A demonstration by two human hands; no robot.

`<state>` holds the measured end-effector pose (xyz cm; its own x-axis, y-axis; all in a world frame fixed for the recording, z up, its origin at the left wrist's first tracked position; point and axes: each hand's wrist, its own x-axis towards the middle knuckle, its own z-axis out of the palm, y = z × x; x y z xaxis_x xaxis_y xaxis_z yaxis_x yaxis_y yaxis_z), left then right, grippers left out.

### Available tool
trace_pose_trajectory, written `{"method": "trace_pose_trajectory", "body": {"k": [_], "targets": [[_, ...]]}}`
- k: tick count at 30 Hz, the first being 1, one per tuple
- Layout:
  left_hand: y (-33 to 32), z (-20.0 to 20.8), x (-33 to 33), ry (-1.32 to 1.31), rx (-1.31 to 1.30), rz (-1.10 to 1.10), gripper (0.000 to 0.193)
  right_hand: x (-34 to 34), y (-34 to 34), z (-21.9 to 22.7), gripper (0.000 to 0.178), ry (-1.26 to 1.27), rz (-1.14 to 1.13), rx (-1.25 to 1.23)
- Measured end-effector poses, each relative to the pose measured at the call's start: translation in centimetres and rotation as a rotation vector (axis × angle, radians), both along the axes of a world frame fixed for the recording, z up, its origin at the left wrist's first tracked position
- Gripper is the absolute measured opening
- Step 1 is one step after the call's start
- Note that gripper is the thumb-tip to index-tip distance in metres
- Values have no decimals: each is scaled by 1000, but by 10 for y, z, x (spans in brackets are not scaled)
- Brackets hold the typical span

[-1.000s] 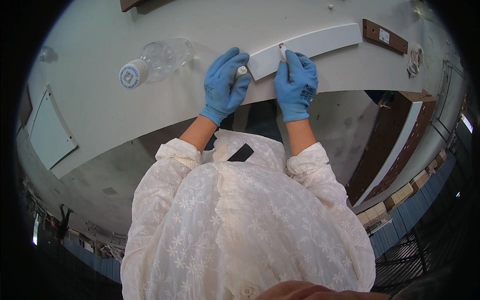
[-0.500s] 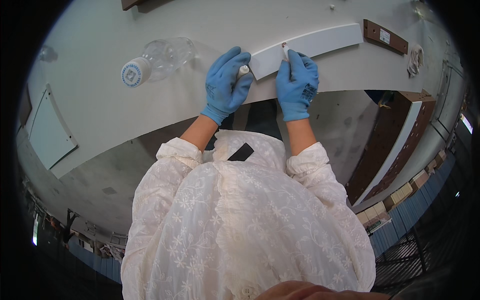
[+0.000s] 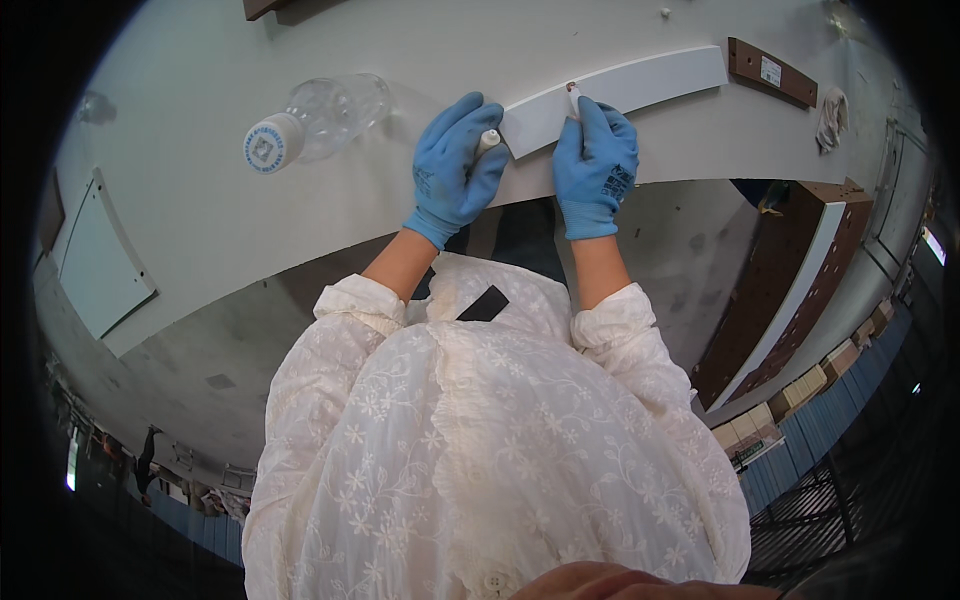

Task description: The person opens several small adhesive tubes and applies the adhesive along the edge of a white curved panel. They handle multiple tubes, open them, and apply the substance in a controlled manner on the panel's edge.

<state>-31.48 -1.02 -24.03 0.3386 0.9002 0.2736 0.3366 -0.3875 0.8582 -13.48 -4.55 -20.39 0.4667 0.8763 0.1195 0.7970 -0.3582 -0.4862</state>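
Observation:
My left hand (image 3: 453, 175), in a blue glove, is closed round a small white bottle (image 3: 488, 141), whose narrow neck pokes out between thumb and fingers. In my right hand (image 3: 597, 170), also gloved in blue, thumb and fingers pinch a slim white applicator (image 3: 574, 100). Its tip meets or hovers just over a small brown spot near the far edge of a long white panel (image 3: 655, 84); contact cannot be made out. The panel lies flat on the light table, its left end beside my left hand.
A large clear plastic bottle (image 3: 338, 110) with a white cap lies left of my hands. Brown strip (image 3: 772, 73) with a label adjoins the panel's right end, near a crumpled cloth (image 3: 831, 120). Another white panel (image 3: 100, 262) is far left. Brown boards (image 3: 770, 290) stand beyond the table's near edge.
The applicator tip has shifted very slightly away and to the right at the brown spot. My left hand stays nearly still. A dark figure at the far lower left has changed position.

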Motion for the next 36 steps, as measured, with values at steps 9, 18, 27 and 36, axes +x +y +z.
{"method": "trace_pose_trajectory", "body": {"k": [9, 18, 27, 36], "targets": [[1, 0, 0, -7, -2, -4, 30, -15, -9, 1, 30, -33, 125, -64], [1, 3, -1, -15, -35, -30, 28, 27, -20, -27, 24, 213, -274, 306], [-61, 18, 25, 131, -179, -621, 31, 38, -32, -25, 28, 449, -360, 204], [-83, 17, 53, 88, -291, -658, 25, 40, -41, -17, 23, 231, -159, 127]]}}
